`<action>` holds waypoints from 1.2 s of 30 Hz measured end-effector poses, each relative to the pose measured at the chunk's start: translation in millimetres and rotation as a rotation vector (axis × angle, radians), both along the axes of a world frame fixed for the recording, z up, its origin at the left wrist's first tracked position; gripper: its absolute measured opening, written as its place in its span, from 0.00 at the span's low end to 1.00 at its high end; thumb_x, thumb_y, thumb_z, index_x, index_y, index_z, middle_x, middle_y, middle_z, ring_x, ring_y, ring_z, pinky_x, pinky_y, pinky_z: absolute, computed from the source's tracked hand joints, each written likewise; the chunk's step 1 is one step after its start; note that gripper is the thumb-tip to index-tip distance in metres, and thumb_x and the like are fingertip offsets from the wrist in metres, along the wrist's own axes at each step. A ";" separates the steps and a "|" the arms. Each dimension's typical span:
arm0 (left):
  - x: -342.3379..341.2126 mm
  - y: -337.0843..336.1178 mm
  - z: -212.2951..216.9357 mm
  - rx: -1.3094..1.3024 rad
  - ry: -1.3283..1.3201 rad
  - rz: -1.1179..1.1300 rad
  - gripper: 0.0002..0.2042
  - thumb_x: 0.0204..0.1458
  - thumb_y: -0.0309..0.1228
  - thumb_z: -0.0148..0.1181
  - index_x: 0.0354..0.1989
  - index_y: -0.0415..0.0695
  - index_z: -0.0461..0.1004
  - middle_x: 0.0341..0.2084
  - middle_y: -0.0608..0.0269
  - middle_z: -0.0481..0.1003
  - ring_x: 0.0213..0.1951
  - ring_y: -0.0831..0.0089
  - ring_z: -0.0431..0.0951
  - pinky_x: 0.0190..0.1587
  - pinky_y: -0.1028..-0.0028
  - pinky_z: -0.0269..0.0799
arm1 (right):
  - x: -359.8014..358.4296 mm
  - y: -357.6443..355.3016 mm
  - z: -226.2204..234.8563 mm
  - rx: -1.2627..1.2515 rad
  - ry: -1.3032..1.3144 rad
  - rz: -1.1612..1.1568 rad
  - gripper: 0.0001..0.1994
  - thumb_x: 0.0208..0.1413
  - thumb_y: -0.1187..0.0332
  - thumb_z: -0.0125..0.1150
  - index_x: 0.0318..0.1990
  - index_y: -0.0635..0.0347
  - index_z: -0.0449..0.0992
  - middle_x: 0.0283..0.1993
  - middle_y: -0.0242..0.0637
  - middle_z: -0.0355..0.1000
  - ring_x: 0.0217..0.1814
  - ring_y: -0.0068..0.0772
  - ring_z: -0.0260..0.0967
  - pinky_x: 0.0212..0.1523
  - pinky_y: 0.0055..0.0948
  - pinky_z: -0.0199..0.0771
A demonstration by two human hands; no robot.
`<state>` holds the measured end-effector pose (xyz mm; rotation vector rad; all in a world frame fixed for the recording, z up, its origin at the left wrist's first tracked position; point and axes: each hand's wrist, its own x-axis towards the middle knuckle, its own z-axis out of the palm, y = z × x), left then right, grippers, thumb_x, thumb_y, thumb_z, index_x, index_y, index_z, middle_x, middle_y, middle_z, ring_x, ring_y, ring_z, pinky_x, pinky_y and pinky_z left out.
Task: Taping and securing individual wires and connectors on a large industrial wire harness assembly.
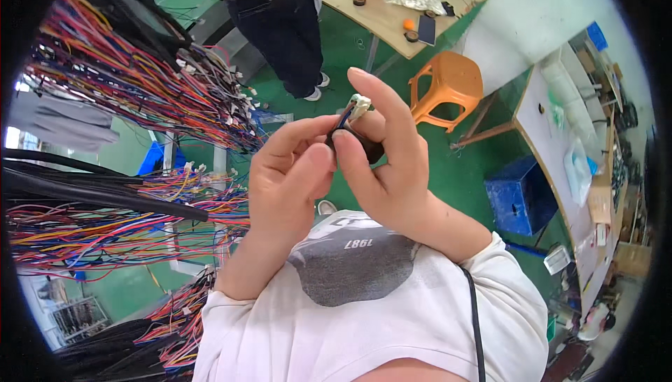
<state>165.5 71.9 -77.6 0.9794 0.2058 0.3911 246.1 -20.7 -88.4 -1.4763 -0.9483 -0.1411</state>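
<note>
In front of my chest both hands meet around a short bunch of dark and blue wires (344, 117) that ends in a small white connector (360, 106). My left hand (290, 172) is closed, its thumb and forefinger pinching the wires just below the connector. My right hand (392, 151) curls round a dark rounded thing (372, 151) that looks like a roll of black tape. Its thumb presses toward the wires, while the forefinger sticks up past the connector. The fingers partly hide the roll and the lower wires.
Thick bundles of coloured wires (140, 81) hang close on my left, more below them (126, 221). Ahead, a person (276, 32) stands beside a wooden table (388, 21) with tape rolls. An orange stool (448, 84), a blue crate (521, 196) and a long workbench (553, 151) are to the right.
</note>
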 end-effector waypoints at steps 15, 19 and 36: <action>-4.7 -63.5 -0.9 0.908 0.093 0.431 0.03 0.47 0.24 0.53 0.29 0.39 0.70 0.14 0.66 0.67 0.17 0.86 0.63 0.20 0.84 0.57 | 7.1 -76.5 1.9 0.152 0.792 0.581 0.10 0.52 0.73 0.51 0.42 0.64 0.68 0.32 0.31 0.68 0.31 0.15 0.64 0.30 0.14 0.64; -17.3 -68.2 6.6 1.162 0.017 0.501 0.04 0.42 0.22 0.57 0.28 0.40 0.72 0.18 0.64 0.67 0.19 0.79 0.66 0.19 0.81 0.60 | 2.0 -85.8 -4.2 0.211 0.933 0.634 0.11 0.51 0.73 0.51 0.43 0.64 0.68 0.32 0.31 0.69 0.32 0.16 0.65 0.32 0.15 0.65; -89.4 -74.5 -13.1 0.452 0.348 0.021 0.06 0.39 0.20 0.59 0.21 0.36 0.67 0.16 0.63 0.66 0.18 0.78 0.66 0.21 0.81 0.61 | -48.7 -92.5 -34.9 0.025 0.858 0.799 0.11 0.51 0.76 0.49 0.42 0.67 0.69 0.33 0.32 0.67 0.28 0.17 0.63 0.28 0.15 0.63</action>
